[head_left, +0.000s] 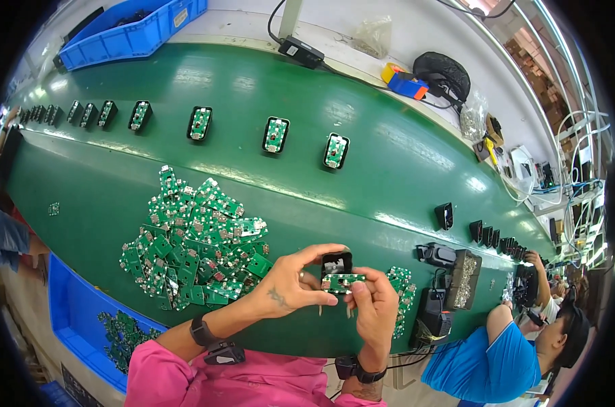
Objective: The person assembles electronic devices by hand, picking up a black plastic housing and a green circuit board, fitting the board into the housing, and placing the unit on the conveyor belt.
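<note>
Board (345, 282) pinched by the fingers of the right hand (375, 308), left end beside the thumb of the left hand (284, 281). Case (336, 262), black and open, clasped in the left hand, just beyond the board; contact between the two hard to tell. Hands close together above the counter (307, 217). Left of the hands, a broad heap (192, 254) of loose green boards; right of them, a smaller heap (402, 298), then a tray (460, 301) of small parts. Beyond the hands, a spaced row of filled cases (277, 134). Lower left, past the counter's edge, a blue bin (77, 325) with more boards.
</note>
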`<state>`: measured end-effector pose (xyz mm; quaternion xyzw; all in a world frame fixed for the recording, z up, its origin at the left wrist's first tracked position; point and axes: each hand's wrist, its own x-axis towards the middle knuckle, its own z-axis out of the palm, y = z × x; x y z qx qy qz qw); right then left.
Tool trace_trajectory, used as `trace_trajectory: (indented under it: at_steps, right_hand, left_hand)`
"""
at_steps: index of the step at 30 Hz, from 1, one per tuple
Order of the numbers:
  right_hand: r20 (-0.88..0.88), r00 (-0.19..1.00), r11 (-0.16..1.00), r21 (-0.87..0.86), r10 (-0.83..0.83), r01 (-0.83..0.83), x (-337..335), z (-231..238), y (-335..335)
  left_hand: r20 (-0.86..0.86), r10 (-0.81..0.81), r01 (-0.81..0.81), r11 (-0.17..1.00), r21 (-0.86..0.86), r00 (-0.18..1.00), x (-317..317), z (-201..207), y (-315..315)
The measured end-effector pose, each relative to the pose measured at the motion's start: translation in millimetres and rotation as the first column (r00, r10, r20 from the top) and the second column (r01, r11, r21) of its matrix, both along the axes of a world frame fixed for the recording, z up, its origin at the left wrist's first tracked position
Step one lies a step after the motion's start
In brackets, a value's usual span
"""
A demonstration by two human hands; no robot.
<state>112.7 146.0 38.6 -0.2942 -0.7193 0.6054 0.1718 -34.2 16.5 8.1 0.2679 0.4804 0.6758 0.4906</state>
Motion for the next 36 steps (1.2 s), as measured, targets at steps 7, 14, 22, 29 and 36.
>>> trace_trajectory:
  at_steps: [7,14,22,29,36]
  right_hand:
    - [0.071,0.997,0.959,0.281,0.024,-0.043,-8.1,-6.9,2.3]
    - [-0.106,0.994,0.968,0.246,-0.014,0.04,-14.2,1.4,-14.0]
    - [-0.089,0.988,0.932,0.35,0.128,-0.09,-20.9,-6.9,-16.7]
    - [-0.058,0.998,0.773,0.632,-0.025,0.056,-22.0,-10.5,-14.5]
    - [0.064,0.992,0.845,0.52,0.105,-0.123,-21.4,2.5,-4.0]
  left_hand:
    - [0.234,-0.046,0.044,0.999,0.017,0.971,-0.1,5.0,0.3]
    - [0.086,0.035,-0.031,0.998,-0.05,0.996,-0.4,-5.6,0.2]
    - [0.011,0.004,-0.003,0.997,-0.075,1.0,2.3,-3.8,1.4]
    - [-0.138,0.184,-0.196,0.977,-0.079,0.973,6.7,3.5,0.6]
    - [-0.396,0.264,-0.284,0.959,0.009,0.879,7.5,7.6,-0.5]
